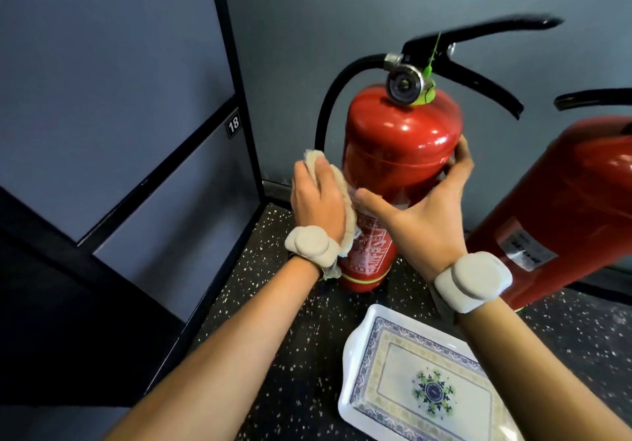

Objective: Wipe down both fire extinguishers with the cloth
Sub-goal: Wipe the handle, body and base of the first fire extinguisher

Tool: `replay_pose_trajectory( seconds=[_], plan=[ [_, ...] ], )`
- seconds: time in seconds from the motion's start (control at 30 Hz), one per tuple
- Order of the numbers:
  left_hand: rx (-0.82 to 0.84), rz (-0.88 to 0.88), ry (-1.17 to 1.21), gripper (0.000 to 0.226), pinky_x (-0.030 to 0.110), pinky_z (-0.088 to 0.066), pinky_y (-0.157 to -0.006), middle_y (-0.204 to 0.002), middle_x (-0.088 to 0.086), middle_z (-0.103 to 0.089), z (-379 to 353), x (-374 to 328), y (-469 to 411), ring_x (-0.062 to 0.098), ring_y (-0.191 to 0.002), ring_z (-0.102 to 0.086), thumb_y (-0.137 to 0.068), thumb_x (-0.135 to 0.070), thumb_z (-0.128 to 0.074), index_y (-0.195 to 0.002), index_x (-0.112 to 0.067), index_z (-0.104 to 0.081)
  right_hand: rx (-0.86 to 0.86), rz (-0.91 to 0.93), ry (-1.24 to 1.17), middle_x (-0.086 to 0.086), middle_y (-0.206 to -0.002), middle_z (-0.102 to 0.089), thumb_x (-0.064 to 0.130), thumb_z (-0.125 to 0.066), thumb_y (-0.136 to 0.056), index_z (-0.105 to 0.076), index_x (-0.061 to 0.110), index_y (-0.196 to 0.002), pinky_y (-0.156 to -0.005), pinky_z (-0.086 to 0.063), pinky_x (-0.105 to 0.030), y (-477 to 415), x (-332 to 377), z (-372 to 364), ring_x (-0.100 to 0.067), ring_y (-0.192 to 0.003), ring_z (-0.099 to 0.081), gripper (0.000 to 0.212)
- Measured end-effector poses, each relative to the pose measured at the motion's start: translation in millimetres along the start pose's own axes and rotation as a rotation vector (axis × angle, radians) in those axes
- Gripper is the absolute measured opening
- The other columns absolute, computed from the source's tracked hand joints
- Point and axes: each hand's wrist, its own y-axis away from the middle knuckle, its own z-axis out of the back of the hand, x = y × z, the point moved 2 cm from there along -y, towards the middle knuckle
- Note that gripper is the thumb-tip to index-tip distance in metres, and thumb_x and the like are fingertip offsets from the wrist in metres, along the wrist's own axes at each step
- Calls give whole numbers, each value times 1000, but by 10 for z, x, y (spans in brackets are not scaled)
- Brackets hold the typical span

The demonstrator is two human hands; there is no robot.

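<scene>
**Cloth works the near extinguisher's side**

Cloth (337, 194) lies pressed flat under the left hand (316, 201) against the left flank of the upright fire extinguisher (400, 153). The right hand (424, 215), fingers spread, cups the opposite side, likely bracing the cylinder. A second extinguisher (554, 215) leans nearby, seemingly awaiting its turn.

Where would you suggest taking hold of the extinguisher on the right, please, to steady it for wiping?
Judging by its pose, grip the right extinguisher by its black handle at the top, coming from above. The cylinder looks too wide for one hand, while the handle juts out as a slim bar with open space around it. The right hand, now open on the left extinguisher, is nearest.
</scene>
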Motion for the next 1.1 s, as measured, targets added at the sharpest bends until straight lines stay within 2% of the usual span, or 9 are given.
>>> replay_pose_trajectory(
  seconds=[0.17,0.33,0.43,0.53,0.63,0.77,0.93,1.03,1.1],
  plan=[
    [46,-100,96,27,36,-46,-84,-98,4,-65,-47,-357,-157,21,-95,-62,-107,-38,-42,-98,-15,-54,28,-19,-18,-6,-156,-35,40,-92,-56,-9,35,-154,-124,-34,-43,-24,80,-17,-20,-145,-42,129],
    [198,157,16,31,36,-43,-92,-105,-4,-63,-42,137,-8,23,-102,-59,-107,-45,-38,-101,-18,-52,47,-64,-38,-4,-156,-39,55,-90,-56,-12,42,-150,-123,-37,-44,-62,106,22,-19,-142,-48,123],
    [188,110,16,38,47,-46,-100,-110,3,-66,15,6,-11,24,-106,-61,-106,-48,-38,-105,-16,-57,14,-63,-51,-2,-153,-44,67,-88,-58,-17,33,-151,-120,-41,-42,-78,175,28,-15,-138,-53,122],
    [146,-73,116,31,30,-44,-92,-113,-8,-63,2,-592,-136,10,-99,-59,-107,-42,-40,-116,-15,-54,-6,-46,-50,0,-152,-47,66,-87,-63,-17,28,-154,-120,-42,-39,-48,206,31,-11,-135,-55,121],
    [59,-239,170,25,25,-45,-81,-113,5,-56,-73,-995,-296,14,-96,-58,-104,-34,-51,-111,-12,-41,-18,-52,-60,3,-153,-46,67,-87,-63,-15,29,-156,-121,-41,-40,-47,186,32,-9,-137,-54,123],
    [6,-215,186,27,0,-36,-68,-114,11,-49,-126,-873,-389,-2,-92,-52,-102,-36,-54,-102,-13,-39,-20,-65,-70,4,-154,-46,72,-86,-62,-14,32,-156,-121,-40,-40,-55,149,5,-9,-138,-53,125],
    [42,-236,148,26,-1,-40,-76,-114,5,-48,-42,-541,-276,-9,-87,-57,-106,-35,-50,-104,-13,-63,-35,-63,-59,5,-156,-45,72,-85,-65,-13,35,-157,-121,-40,-41,-16,118,-18,-8,-140,-52,122],
    [86,-283,71,27,3,-40,-84,-116,2,-57,47,-238,-181,0,-100,-59,-108,-29,-46,-116,-15,-67,-33,-64,-62,6,-156,-46,70,-85,-67,-12,35,-157,-121,-40,-40,-13,138,-12,-7,-140,-52,121],
    [152,-250,-28,31,-1,-37,-84,-116,1,-58,59,51,-87,1,-101,-58,-109,-28,-41,-123,-18,-66,-34,-65,-79,8,-154,-47,65,-86,-68,-13,34,-157,-121,-41,-39,-3,157,-16,-4,-138,-53,120]
  ],
)
